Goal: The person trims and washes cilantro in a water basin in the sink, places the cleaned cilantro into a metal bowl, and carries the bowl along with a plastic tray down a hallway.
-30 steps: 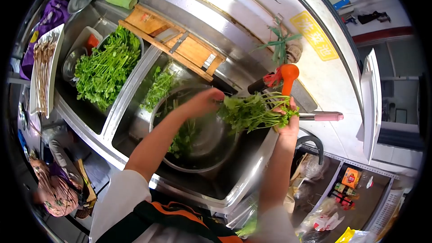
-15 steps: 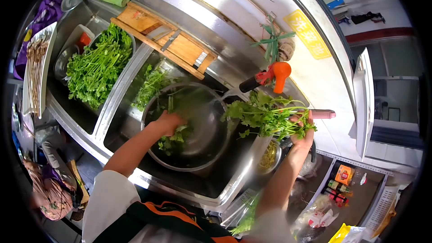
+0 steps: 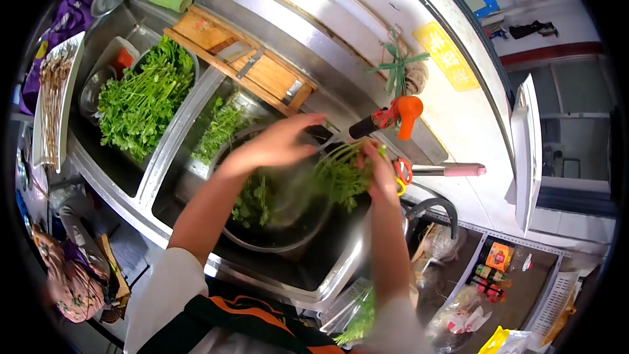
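Note:
My right hand (image 3: pixel 375 167) grips the stems of a bunch of leafy greens (image 3: pixel 342 177), which look like cilantro. The leaves hang over the right side of a large round metal bowl (image 3: pixel 278 249) in the sink. My left hand (image 3: pixel 278 143) is slightly blurred, with its fingers stretched out and nothing held, above the bowl's far left side. More greens (image 3: pixel 257 202) lie in the bowl on the left. The tap (image 3: pixel 362 128), with a black pipe and orange handle, points at the bowl, and a blurred water stream seems to run from it.
Loose sprigs (image 3: pixel 219 132) lie left of the bowl. A heap of greens (image 3: pixel 145 98) fills a container in the left basin. A wooden slicer board (image 3: pixel 239 59) rests across the sink's back. Red-and-yellow handled scissors (image 3: pixel 402 176) and a pink-handled tool (image 3: pixel 462 170) are at the right.
My left hand has risen out of the bowl, leaving greens there, and opened. My right hand has brought its bunch left, from beside the sink to the bowl's right side.

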Action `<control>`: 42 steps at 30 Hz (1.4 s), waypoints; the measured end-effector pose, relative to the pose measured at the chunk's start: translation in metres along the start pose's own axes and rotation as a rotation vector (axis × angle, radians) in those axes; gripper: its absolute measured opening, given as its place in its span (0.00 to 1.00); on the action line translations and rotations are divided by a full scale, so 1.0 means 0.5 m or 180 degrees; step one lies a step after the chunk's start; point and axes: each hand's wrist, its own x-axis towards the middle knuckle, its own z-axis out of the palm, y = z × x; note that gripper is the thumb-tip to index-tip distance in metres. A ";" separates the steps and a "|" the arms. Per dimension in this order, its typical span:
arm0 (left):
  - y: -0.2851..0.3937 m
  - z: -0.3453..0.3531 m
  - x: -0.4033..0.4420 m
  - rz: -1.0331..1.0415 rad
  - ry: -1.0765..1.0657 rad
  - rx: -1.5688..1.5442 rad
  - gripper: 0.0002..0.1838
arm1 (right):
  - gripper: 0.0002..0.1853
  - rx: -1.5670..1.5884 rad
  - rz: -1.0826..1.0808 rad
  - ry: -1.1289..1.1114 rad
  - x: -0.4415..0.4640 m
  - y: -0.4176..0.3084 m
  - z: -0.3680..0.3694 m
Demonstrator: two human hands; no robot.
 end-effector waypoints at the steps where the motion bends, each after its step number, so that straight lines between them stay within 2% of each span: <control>1: -0.009 0.019 0.016 -0.0113 0.0033 -0.0553 0.35 | 0.14 0.0505 0.0173 -0.0068 0.028 0.025 0.010; 2: -0.022 0.036 0.029 -0.0230 0.0061 -0.1110 0.36 | 0.15 0.1012 0.0357 -0.0135 0.051 0.046 0.017; 3: -0.045 0.057 0.042 -0.0236 0.0069 -0.1078 0.36 | 0.15 0.1030 0.0349 -0.0161 0.060 0.044 0.040; 5: -0.081 0.084 0.066 -0.0511 -0.0099 -0.2074 0.39 | 0.16 0.1249 0.0300 -0.0122 0.072 0.028 0.080; 6: -0.079 0.078 0.074 -0.0501 -0.0092 -0.2059 0.39 | 0.16 0.1249 0.0286 -0.0136 0.081 0.027 0.086; 8: -0.074 0.072 0.083 -0.0964 -0.0805 -0.2316 0.38 | 0.18 0.1164 0.0192 -0.0338 0.092 0.026 0.088; 10: -0.056 0.061 0.077 -0.1179 -0.0940 -0.2296 0.34 | 0.20 0.1068 0.0096 -0.0416 0.110 0.031 0.079; 12: -0.080 0.077 0.070 -0.1971 -0.0956 -0.2684 0.30 | 0.22 0.0984 0.0003 -0.0512 0.118 0.029 0.079; 16: -0.083 0.080 0.062 -0.1645 -0.1071 -0.2923 0.26 | 0.27 0.0708 0.0060 -0.0370 0.117 0.017 0.084; 17: -0.074 0.076 0.060 -0.1687 -0.0864 -0.2897 0.27 | 0.29 0.0688 0.0077 -0.0334 0.114 0.020 0.083; 22: -0.106 0.096 0.064 -0.1955 -0.0462 -0.2660 0.30 | 0.27 0.0475 0.0085 -0.0625 0.089 0.014 0.098; 24: -0.084 0.087 0.061 -0.1515 -0.0315 -0.3217 0.30 | 0.27 0.0569 0.0085 -0.0760 0.085 0.009 0.100; 27: -0.085 0.089 0.063 -0.1482 -0.0404 -0.3490 0.26 | 0.25 0.0627 0.0174 -0.0881 0.083 0.008 0.099; 30: -0.082 0.095 0.065 -0.1423 -0.0213 -0.3415 0.26 | 0.25 0.0524 -0.0008 -0.0745 0.085 0.023 0.097; 32: -0.083 0.102 0.064 -0.1361 -0.0143 -0.3174 0.26 | 0.22 -0.0227 -0.0616 -0.0503 0.085 0.046 0.094; 35: -0.068 0.093 0.062 -0.1312 -0.0092 -0.2904 0.26 | 0.22 -0.0466 -0.0507 -0.0349 0.085 0.052 0.092; 39: -0.064 0.096 0.061 -0.1341 -0.0080 -0.3008 0.28 | 0.20 -0.0486 -0.0560 -0.0187 0.076 0.036 0.099; 41: -0.068 0.102 0.061 -0.1279 -0.0030 -0.3040 0.27 | 0.20 0.0383 -0.0338 0.0060 0.071 0.030 0.100; 42: -0.066 0.101 0.061 -0.1218 0.0023 -0.3072 0.25 | 0.20 0.0384 -0.0340 0.0058 0.071 0.035 0.096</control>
